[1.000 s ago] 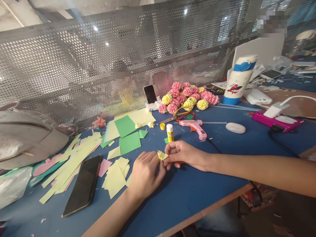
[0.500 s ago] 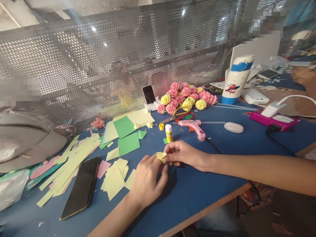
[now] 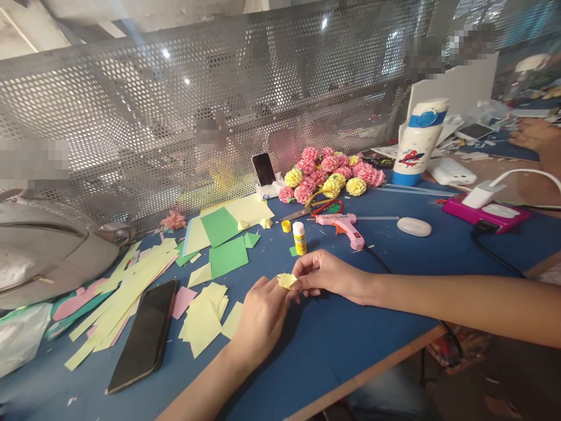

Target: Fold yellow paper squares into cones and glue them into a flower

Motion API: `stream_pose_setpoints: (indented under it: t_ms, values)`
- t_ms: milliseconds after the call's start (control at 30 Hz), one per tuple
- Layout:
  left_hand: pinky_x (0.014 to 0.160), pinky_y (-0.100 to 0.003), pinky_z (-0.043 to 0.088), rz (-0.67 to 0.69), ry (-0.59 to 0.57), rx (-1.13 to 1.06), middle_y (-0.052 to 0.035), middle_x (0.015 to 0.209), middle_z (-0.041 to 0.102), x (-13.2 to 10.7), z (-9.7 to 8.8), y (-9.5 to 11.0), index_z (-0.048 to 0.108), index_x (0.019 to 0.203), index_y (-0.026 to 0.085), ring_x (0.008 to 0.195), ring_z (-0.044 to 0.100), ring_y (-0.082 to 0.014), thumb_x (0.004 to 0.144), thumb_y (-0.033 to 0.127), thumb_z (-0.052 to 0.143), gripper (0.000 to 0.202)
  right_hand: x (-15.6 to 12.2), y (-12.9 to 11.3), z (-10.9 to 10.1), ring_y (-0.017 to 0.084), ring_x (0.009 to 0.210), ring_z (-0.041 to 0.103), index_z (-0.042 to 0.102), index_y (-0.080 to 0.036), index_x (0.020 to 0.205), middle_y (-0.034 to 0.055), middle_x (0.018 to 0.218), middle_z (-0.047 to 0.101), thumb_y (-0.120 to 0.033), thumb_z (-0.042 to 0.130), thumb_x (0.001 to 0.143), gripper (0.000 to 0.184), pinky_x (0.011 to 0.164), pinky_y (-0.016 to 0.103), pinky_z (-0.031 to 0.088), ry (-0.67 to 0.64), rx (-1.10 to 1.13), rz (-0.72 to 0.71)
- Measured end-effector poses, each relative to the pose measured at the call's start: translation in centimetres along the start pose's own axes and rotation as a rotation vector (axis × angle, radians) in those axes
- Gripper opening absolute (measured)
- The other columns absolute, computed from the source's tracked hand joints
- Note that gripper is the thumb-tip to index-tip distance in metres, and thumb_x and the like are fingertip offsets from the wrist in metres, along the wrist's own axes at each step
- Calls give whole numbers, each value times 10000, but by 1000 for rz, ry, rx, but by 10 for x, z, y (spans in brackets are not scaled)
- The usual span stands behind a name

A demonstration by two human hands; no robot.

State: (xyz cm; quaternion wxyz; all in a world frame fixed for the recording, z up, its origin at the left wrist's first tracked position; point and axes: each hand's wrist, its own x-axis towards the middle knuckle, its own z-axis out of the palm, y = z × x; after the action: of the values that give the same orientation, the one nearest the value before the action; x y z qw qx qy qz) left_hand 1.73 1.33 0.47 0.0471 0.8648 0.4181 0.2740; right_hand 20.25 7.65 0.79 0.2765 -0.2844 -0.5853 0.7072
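A small folded yellow paper piece (image 3: 287,280) is pinched between both my hands just above the blue table (image 3: 350,327). My left hand (image 3: 260,318) is closed, its fingertips pressed on the paper from the near side. My right hand (image 3: 326,273) is closed too, with thumb and fingers gripping the paper's right edge. A small glue bottle (image 3: 300,238) stands upright just beyond my right hand, with its yellow cap (image 3: 286,225) beside it. Loose pale yellow paper squares (image 3: 204,316) lie to the left of my left hand.
A black phone (image 3: 144,336) lies flat at the left among yellow strips. Green sheets (image 3: 228,240), scissors (image 3: 313,209), a pink glue gun (image 3: 344,225), paper flowers (image 3: 328,175), a propped phone (image 3: 264,169), a bottle (image 3: 418,143) and a pink power strip (image 3: 495,213) sit farther back. Another person's hand (image 3: 532,134) shows at far right.
Both hands have kept hold of the yellow paper piece and turned it slightly; my left fingers have curled closer round it. The view has shifted a little.
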Motion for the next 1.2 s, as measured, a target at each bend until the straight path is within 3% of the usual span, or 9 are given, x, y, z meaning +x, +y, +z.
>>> stream_pose_setpoints:
  t_ms: [167, 300, 433, 633, 933, 1200]
  values:
    - [601, -291, 370, 41, 11, 46, -26, 748, 636, 0, -2, 2, 539, 866, 203, 608, 514, -178, 1044, 245, 335, 275, -1, 2, 1, 90, 548, 489, 609, -148, 698, -5, 618, 626, -507, 867, 611, 450, 500, 211, 351, 7, -54, -52]
    - [587, -291, 352, 58, 46, 66, -32, 739, 617, 0, -3, 1, 550, 832, 198, 606, 481, -177, 1037, 343, 389, 299, -4, 3, 1, 104, 601, 507, 609, -162, 728, -23, 662, 588, -475, 843, 674, 395, 551, 222, 389, 1, -164, -182]
    - [591, -294, 336, 75, 82, 64, -29, 705, 578, -1, -3, -3, 509, 766, 199, 600, 443, -175, 1047, 260, 326, 341, -11, -1, 3, 143, 774, 584, 650, -185, 881, 8, 853, 642, -389, 798, 761, 278, 681, 238, 453, 20, -244, -315]
    - [598, -295, 339, 100, 48, -14, -33, 716, 565, -2, -4, -5, 454, 758, 204, 613, 435, -175, 1035, 200, 288, 323, -17, -6, 5, 124, 732, 559, 700, -201, 921, 14, 892, 615, -336, 765, 799, 193, 652, 233, 455, -26, -346, -404]
    - [627, -294, 347, 107, -71, -131, -24, 744, 587, 0, -6, -1, 464, 780, 209, 643, 463, -174, 1044, 251, 279, 326, -14, -3, 4, 120, 686, 487, 690, -181, 769, 2, 780, 573, -416, 782, 796, 254, 614, 251, 381, -42, -387, -508]
    - [638, -290, 351, -9, -57, -178, -22, 750, 577, -2, -1, -2, 479, 770, 201, 643, 474, -170, 1036, 245, 310, 318, -8, 2, -1, 121, 759, 552, 641, -175, 790, -3, 832, 592, -326, 744, 848, 192, 646, 243, 378, -49, -352, -485]
